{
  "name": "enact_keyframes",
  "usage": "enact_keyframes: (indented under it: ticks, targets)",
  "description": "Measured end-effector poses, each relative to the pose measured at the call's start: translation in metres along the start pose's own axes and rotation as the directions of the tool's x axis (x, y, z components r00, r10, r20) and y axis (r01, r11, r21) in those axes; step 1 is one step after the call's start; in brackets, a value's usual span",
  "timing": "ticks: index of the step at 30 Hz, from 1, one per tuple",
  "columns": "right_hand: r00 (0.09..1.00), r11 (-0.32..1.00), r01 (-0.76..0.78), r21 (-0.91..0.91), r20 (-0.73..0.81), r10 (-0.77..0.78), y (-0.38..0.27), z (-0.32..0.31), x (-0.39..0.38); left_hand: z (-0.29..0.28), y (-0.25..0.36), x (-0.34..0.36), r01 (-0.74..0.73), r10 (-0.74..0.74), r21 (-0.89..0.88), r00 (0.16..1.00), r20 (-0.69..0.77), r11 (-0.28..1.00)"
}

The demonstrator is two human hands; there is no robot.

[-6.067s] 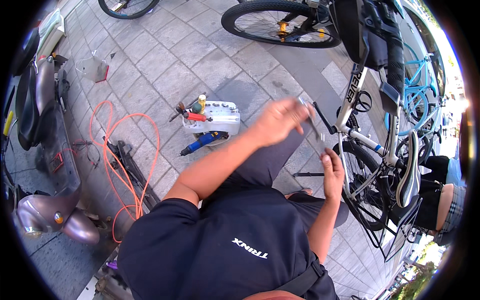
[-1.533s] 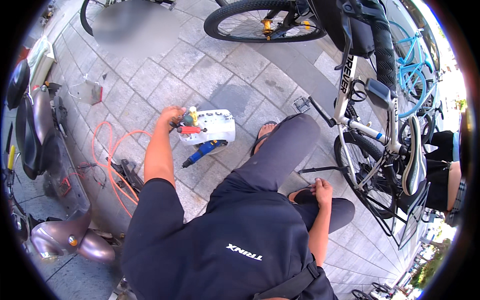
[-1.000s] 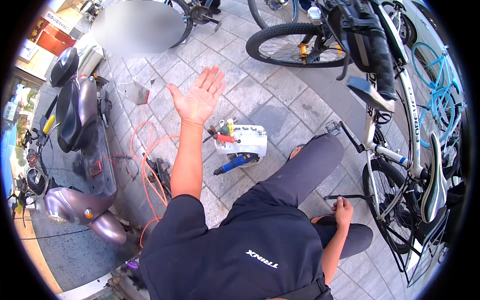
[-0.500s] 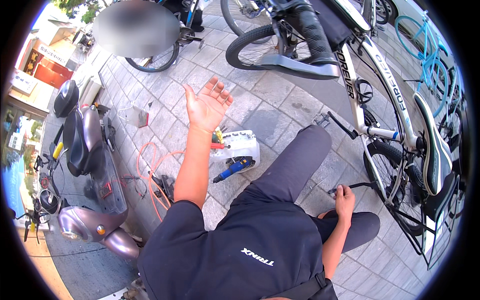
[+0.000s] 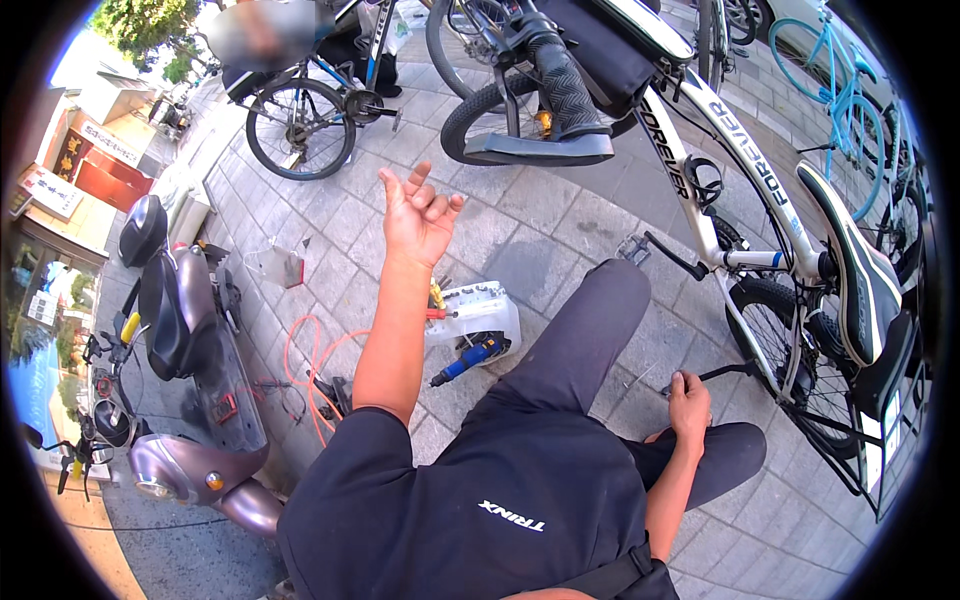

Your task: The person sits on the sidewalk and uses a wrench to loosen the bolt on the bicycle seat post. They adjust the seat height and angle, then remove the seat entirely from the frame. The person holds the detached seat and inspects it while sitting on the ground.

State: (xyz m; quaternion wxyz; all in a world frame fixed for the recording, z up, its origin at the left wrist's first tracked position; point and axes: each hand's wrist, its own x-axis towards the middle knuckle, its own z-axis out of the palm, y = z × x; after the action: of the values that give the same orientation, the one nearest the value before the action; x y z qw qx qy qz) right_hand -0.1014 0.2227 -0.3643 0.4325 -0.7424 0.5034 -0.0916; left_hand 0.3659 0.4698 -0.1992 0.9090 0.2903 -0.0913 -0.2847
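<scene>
L hand [image 5: 418,222] up, looks empty: thumb + forefinger out, others half-curled. R hand [image 5: 690,408] low, pinch unclear. White plastic tool tray [image 5: 503,318] ahead; white-framed bike [image 5: 768,190] at R, rear wheel [image 5: 752,300] on. Progress? Can't tell.

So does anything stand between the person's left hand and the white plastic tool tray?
Nothing visible does. The left hand is raised, apart from the white plastic tool tray; the bare left forearm crosses the camera's view of its left end.

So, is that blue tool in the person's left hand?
No, the left hand is raised with nothing showing in its palm, while the blue tool lies down by the white container.
</scene>
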Motion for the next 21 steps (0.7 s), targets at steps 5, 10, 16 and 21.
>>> enact_keyframes:
  ticks: [5,10,16,21]
  targets:
    - [0.999,0.998,0.048,-0.035,-0.020,-0.048,-0.003,-0.003,-0.001,0.013,0.008,-0.004,-0.032,0.032,0.003,0.999,0.011,0.999]
    - [0.999,0.999,0.028,-0.020,0.019,-0.027,-0.008,-0.005,-0.004,0.026,0.012,-0.008,-0.067,0.068,0.035,0.997,-0.042,0.997]
    - [0.985,0.989,0.139,-0.046,-0.098,-0.143,0.012,0.004,0.003,0.051,0.022,-0.010,-0.166,0.173,0.094,0.983,-0.066,0.982]
    - [0.977,0.983,0.181,-0.018,-0.116,-0.182,0.028,0.010,0.009,0.072,0.037,0.000,-0.199,0.206,0.069,0.972,-0.112,0.978]
